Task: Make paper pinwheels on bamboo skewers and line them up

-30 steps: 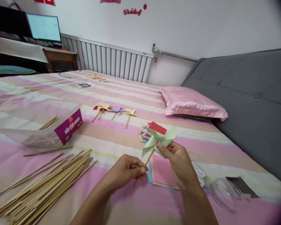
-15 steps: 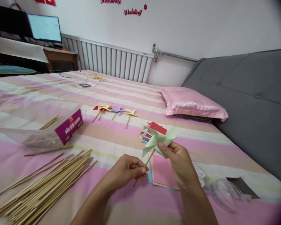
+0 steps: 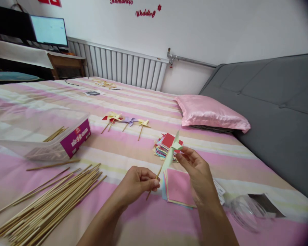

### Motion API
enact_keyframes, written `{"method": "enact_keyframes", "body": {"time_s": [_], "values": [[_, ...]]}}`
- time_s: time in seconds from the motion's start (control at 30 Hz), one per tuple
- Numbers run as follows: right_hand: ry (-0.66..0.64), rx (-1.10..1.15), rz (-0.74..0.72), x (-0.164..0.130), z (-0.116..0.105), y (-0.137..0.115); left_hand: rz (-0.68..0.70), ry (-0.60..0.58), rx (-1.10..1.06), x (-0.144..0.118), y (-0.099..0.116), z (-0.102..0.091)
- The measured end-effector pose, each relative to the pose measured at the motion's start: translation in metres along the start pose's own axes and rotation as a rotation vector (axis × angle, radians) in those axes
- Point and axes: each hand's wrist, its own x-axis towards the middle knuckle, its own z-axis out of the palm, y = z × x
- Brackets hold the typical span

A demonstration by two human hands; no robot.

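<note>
Nearest the camera, the left hand [image 3: 138, 182] is pinching the lower part of a thin wooden stick [image 3: 154, 184] between thumb and fingertips, its grip closed on it, while the right hand [image 3: 196, 171] is closing its fingertips on the pale green paper pinwheel [image 3: 172, 152] sitting at the stick's upper end. The pinwheel is being held above the bed [image 3: 133, 222], just over a flat pile of coloured paper squares [image 3: 178, 188], with its blades seen nearly edge-on. Judging by this, the head looks already mounted on the stick and is only being adjusted or checked. To the left, a loose heap of bare sticks [image 3: 51, 201] is lying unused, and beyond it a clear plastic box [image 3: 41, 136] is holding a few more. Farther back, four finished pinwheels [image 3: 125, 123] are lying in a row, so this seems to be the fifth, with plenty of material remaining.
</note>
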Motion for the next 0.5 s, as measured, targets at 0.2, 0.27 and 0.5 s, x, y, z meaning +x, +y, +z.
{"method": "enact_keyframes", "body": {"time_s": [0.2,0.27,0.5], "values": [[-0.060,0.032,0.015,-0.0036,0.0003,-0.0033,0.022,0.079,-0.002,-0.0007,0.0073,0.0012],[-0.085,0.047,0.023,-0.0048,0.0013,-0.0052,0.026,0.094,-0.002,-0.0004,0.0071,0.0012],[-0.271,0.192,0.208,-0.0038,0.0020,-0.0065,0.032,0.119,-0.015,0.0007,0.0056,0.0011]]}}
